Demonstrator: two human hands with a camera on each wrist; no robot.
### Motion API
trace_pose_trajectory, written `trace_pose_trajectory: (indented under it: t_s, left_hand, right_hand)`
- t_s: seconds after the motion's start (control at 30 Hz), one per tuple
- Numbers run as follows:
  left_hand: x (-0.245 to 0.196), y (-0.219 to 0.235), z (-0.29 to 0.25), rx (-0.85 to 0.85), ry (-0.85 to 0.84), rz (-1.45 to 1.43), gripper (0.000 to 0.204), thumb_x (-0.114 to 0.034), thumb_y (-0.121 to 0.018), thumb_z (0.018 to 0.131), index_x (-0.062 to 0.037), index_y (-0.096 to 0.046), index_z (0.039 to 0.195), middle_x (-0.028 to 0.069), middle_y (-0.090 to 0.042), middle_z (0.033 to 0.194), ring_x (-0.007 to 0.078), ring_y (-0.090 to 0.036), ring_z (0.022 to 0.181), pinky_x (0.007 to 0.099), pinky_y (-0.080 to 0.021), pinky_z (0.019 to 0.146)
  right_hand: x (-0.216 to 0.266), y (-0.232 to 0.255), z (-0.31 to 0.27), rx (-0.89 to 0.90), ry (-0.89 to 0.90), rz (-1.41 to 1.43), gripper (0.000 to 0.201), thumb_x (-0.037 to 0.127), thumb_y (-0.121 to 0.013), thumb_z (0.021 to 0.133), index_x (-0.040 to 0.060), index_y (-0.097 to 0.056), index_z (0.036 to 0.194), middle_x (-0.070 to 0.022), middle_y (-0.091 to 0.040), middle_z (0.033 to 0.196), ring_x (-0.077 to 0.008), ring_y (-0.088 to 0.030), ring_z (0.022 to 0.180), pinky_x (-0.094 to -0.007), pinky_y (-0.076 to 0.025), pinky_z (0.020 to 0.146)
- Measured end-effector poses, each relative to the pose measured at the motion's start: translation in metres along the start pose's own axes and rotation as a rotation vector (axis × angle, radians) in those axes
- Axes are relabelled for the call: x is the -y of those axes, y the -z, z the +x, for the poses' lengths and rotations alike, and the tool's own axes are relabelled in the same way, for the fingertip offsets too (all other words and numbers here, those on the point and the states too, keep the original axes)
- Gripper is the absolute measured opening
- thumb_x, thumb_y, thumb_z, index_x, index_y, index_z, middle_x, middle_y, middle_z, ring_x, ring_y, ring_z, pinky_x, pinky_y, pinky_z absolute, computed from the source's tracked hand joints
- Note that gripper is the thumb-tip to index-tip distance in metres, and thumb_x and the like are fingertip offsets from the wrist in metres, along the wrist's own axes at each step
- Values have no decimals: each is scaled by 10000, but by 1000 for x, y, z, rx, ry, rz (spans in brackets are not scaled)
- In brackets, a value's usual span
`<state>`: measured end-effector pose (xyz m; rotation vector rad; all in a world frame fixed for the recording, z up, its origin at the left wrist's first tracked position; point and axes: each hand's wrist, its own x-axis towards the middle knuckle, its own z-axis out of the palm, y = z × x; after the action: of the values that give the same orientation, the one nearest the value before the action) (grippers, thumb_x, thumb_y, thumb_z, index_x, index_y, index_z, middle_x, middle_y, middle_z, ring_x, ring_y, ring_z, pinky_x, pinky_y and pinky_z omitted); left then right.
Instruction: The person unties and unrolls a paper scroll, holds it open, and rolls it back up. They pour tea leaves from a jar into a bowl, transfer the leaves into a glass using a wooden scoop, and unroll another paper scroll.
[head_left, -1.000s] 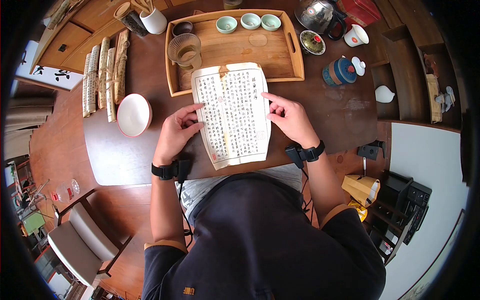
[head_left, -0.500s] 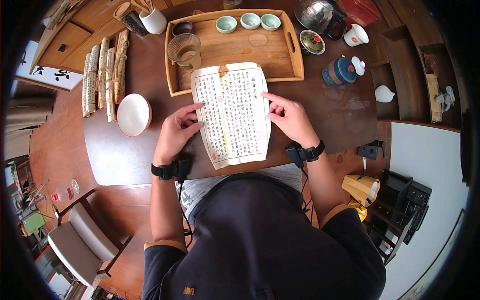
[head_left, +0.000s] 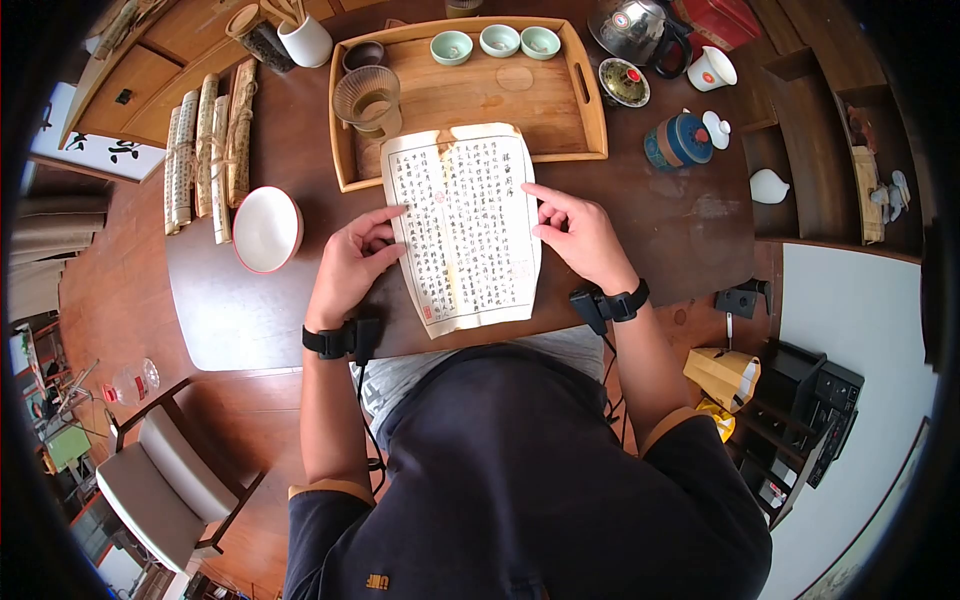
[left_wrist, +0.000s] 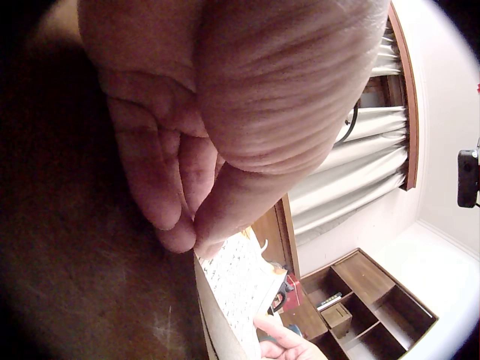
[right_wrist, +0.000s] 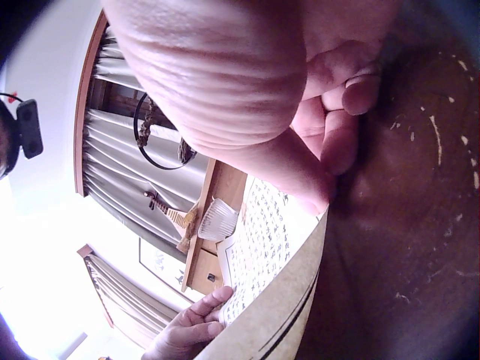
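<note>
A cream paper sheet covered with columns of handwritten characters and red seal marks stands out in the head view, its upper edge browned and overlapping the tray. My left hand pinches its left edge between thumb and fingers. On the opposite edge, my right hand holds the paper by thumb and index finger. The left wrist view has the left thumb at the sheet's margin. From the right wrist, the paper looks bowed, with its underside showing.
Behind the sheet lies a wooden tray bearing three celadon cups and a ribbed glass pitcher. A white bowl and rolled scrolls are on the left. The kettle, lidded bowl and blue jar stand right.
</note>
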<state>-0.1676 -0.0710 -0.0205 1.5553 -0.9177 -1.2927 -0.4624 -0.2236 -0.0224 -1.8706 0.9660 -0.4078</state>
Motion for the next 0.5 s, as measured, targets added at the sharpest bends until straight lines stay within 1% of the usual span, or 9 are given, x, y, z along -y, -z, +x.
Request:
trace_pose_trajectory:
  t_s: [0.5]
  left_hand:
    - [0, 0, 0, 4, -1, -22, 472, 85, -682, 886, 11, -610, 1346, 24, -723, 999, 32, -584, 790, 188, -495, 730]
  right_hand:
    - [2, 0, -1, -5, -5, -6, 556, -13, -713, 821, 138, -650, 1352, -32, -681, 801, -112, -582, 620, -282, -504, 625]
